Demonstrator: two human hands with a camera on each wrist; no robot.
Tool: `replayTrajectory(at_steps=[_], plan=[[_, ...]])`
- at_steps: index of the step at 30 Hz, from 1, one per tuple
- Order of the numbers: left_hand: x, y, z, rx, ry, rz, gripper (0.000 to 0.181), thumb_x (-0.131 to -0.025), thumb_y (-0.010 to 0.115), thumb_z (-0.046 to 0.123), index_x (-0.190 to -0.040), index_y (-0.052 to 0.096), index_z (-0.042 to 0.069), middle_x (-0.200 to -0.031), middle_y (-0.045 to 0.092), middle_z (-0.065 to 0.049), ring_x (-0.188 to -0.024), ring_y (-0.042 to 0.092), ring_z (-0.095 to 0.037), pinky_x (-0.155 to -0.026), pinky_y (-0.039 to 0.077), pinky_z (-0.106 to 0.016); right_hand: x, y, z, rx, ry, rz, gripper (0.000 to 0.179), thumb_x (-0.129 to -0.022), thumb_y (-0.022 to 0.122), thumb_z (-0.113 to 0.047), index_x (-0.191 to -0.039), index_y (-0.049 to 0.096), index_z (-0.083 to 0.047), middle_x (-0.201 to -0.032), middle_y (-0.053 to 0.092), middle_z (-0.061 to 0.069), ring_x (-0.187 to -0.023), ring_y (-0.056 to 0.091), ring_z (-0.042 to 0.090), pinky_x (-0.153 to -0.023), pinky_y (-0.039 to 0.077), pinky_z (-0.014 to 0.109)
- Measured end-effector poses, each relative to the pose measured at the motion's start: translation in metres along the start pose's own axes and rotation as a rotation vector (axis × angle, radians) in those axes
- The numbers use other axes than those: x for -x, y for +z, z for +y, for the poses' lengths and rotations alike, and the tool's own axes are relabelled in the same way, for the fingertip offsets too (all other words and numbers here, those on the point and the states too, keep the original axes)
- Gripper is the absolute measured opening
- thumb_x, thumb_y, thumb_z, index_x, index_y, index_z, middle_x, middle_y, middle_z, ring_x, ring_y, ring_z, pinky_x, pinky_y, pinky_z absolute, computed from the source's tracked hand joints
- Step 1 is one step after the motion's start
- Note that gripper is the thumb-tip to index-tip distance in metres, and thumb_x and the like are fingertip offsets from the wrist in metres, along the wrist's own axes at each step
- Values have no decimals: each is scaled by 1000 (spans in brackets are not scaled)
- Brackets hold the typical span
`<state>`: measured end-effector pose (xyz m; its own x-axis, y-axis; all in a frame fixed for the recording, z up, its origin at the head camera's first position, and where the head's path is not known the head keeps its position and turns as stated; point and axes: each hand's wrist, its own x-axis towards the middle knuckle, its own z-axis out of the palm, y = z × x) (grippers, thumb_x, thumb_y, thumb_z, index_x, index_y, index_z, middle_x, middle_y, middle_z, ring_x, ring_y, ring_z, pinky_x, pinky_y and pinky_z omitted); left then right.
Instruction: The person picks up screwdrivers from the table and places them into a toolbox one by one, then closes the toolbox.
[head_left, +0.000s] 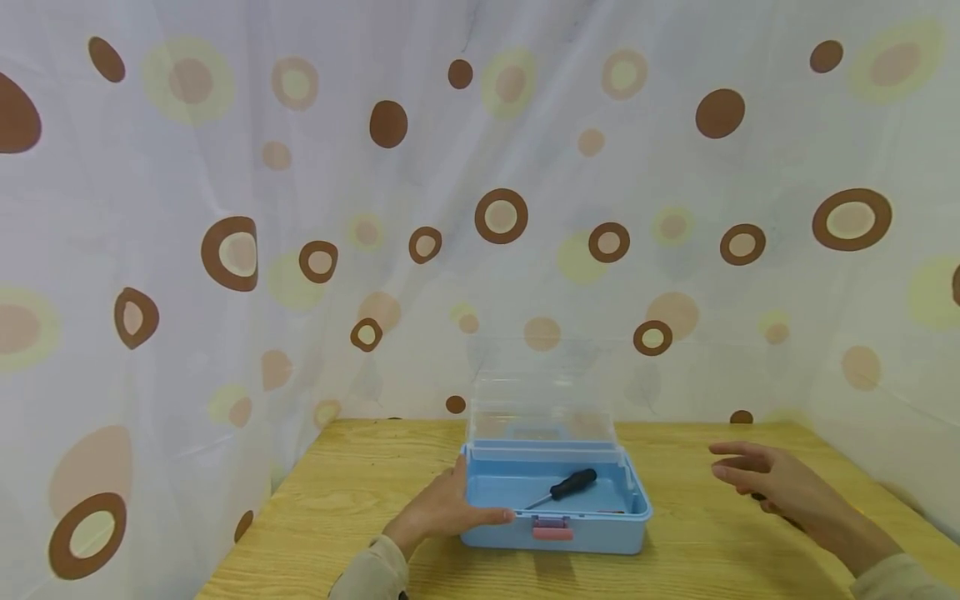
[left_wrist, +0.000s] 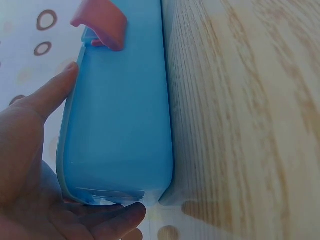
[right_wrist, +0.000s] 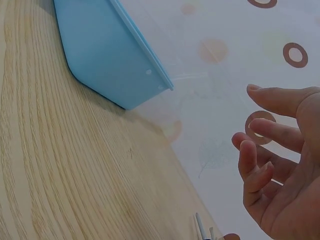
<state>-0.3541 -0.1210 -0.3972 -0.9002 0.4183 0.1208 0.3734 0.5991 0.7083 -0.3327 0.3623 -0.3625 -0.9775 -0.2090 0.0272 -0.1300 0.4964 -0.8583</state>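
A light blue plastic toolbox (head_left: 592, 533) stands on the table with its clear lid (head_left: 543, 408) raised at the back. A pink latch (head_left: 552, 533) sits on its front. Inside lies a screwdriver (head_left: 573, 483) with a black handle, its shaft pointing front-left. My left hand (head_left: 442, 504) rests round the box's left front corner, the thumb laid along the front rim and the fingers against the left end. Off to the right, my right hand (head_left: 780, 483) hovers apart from the box, fingers loosely bent, nothing between them. Dark parts of something show behind that hand.
The toolbox stands on a wood-grain table (head_left: 352, 492). A curtain (head_left: 540, 275) with brown and yellow spots hangs behind and at both sides. In the right wrist view, a thin metal tool tip (right_wrist: 200, 226) pokes in at the bottom edge, mostly out of frame.
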Motion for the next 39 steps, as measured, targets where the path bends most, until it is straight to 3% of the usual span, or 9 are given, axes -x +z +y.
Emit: replayTrajectory(at_steps=[6, 14, 18, 22, 29, 39], plan=[[0, 0, 1, 8, 7, -5, 121, -82, 83, 56, -161, 13, -4, -153, 43, -26, -132, 51, -41, -103, 44, -61, 1, -13, 9, 19, 34, 3, 68, -107, 57, -39, -157, 36, 2, -150, 46, 28, -118, 55, 34, -77, 51, 41], [-1, -1, 0, 11, 24, -8, 120, -83, 83, 55, -161, 13, -3, -153, 43, -25, -131, 52, -41, -103, 44, -60, 4, -26, 18, 34, 69, 37, 63, -108, 56, -41, -152, 44, 3, -145, 51, 23, -115, 53, 29, -78, 50, 42], [-2, -1, 0, -1, 20, -8, 121, -83, 82, 57, -162, 12, -3, -153, 42, -26, -132, 51, -41, -103, 44, -60, 4, -32, 23, 37, 89, 40, 64, -108, 56, -42, -150, 44, 5, -142, 53, 22, -118, 54, 33, -78, 50, 41], [-1, -1, -1, -7, 12, -9, 122, -83, 82, 58, -161, 12, -4, -154, 42, -27, -133, 50, -42, -104, 44, -60, 4, -38, 31, 52, 108, 36, 65, -108, 54, -43, -150, 43, 6, -146, 49, 30, -123, 53, 43, -81, 51, 43], [-1, -2, 0, -4, 18, -13, 121, -83, 83, 57, -161, 13, -4, -152, 43, -27, -132, 51, -41, -104, 44, -61, 3, -46, 45, 19, 163, 58, 58, -107, 57, -45, -142, 56, 1, -145, 50, 30, -118, 55, 39, -80, 51, 41], [-1, -1, 1, -2, 22, -13, 119, -83, 83, 55, -161, 13, -2, -152, 43, -26, -131, 51, -41, -104, 44, -61, 7, -48, 54, 71, 163, 96, 55, -106, 57, -47, -138, 62, -2, -148, 45, 34, -115, 57, 39, -79, 53, 40]])
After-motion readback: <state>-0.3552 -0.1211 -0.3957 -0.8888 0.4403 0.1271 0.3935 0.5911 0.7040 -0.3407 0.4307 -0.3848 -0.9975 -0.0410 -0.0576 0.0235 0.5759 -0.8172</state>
